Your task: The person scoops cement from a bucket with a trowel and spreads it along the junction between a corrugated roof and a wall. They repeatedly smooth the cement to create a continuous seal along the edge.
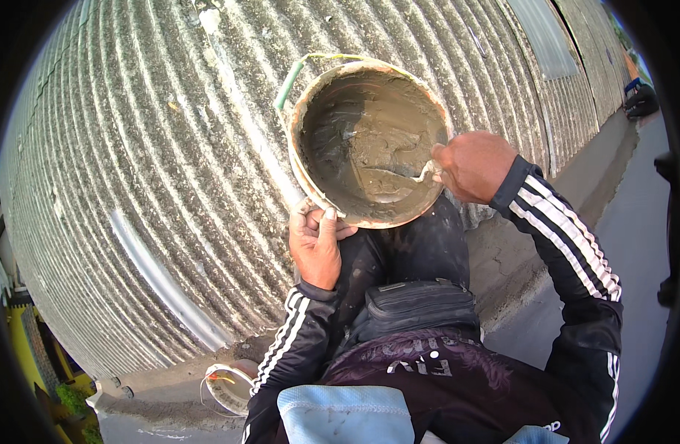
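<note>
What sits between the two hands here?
In the head view, the bucket of wet grey cement lies between the left hand on its rim and the right hand.

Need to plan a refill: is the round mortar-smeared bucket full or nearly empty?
Nearly empty: the round mortar-smeared bucket shows bare smeared walls, with wet grey mortar only at the bottom.

trowel blade (399, 176) buried in cement, small bucket (229, 386) half-hidden

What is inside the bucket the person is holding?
The bucket holds wet grey mortar coating its walls and bottom. The right hand dips a tool into it; the blade is buried.
</note>
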Tool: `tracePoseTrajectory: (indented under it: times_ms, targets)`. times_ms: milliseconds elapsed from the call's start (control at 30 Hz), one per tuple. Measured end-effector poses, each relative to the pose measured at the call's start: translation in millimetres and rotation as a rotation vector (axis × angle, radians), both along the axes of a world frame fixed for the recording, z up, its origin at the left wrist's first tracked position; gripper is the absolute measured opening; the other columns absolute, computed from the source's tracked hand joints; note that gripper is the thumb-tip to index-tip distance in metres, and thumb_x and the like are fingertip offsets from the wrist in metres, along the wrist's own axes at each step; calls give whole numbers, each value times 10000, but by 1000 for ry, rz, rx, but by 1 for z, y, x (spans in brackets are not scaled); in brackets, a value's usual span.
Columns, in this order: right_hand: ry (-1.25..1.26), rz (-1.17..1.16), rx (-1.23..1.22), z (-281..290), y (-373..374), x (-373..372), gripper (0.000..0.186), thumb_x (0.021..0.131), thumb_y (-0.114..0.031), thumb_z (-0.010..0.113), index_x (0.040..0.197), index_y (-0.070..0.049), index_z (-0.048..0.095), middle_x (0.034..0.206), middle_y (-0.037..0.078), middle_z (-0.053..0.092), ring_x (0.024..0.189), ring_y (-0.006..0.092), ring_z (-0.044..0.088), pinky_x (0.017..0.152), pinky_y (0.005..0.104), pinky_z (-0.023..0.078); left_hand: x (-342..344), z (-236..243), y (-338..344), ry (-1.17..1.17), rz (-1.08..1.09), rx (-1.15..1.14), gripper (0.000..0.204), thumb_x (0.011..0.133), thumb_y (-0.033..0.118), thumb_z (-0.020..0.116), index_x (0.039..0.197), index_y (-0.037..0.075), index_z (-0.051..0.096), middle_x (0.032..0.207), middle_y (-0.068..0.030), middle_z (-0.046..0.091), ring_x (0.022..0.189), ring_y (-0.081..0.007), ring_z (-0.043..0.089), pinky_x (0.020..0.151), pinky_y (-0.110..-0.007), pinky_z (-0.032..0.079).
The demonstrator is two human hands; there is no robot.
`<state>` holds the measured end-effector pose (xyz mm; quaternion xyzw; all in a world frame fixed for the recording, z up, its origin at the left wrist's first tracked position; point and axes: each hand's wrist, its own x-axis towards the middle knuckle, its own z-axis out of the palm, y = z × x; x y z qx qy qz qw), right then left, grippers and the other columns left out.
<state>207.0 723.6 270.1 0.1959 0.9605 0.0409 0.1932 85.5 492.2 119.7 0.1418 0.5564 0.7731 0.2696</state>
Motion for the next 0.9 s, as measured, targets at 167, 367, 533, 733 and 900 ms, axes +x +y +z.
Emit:
tracePoseTrajectory:
  times_ms: [167,367,533,733,900]
  targets:
    - [-77,-9,-204,-19,17,-22,258,858,-213,642,960,7,729,896,247,722,917,408,722,814,498,577,-3,1,0,-21,-39,53,273,1047,49,568,1275,-50,456,983,-126,693,809,-205,729,708,-349,668]
    - [-162,-86,-426,-27,37,-26,412,951,-331,647,1077,57,698,958,290,716,959,426,713,832,501,562,-4,-1,-1,-28,-38,59,283,1046,37,560,1287,-54,442,980,-133,686,819,-209,729,711,-354,668]
    - [-194,-128,-454,-30,33,-18,452,989,-362,635,1066,81,688,931,311,705,917,443,710,835,500,550,-7,0,0,-36,-39,28,283,1043,36,566,1280,-56,441,975,-140,684,805,-217,731,703,-352,665]
    - [-148,-161,-508,-29,24,1,416,990,-343,638,1057,64,695,892,293,701,903,441,707,824,512,544,-13,-2,1,-26,-48,8,237,1045,43,569,1236,-43,458,974,-139,684,781,-236,736,682,-356,662]
    - [97,-87,-680,-37,13,23,373,988,-333,635,1054,28,700,869,282,691,899,453,690,824,516,536,-15,-5,-1,-16,-96,8,193,1048,49,562,1204,-28,478,979,-130,684,778,-235,738,677,-356,659]
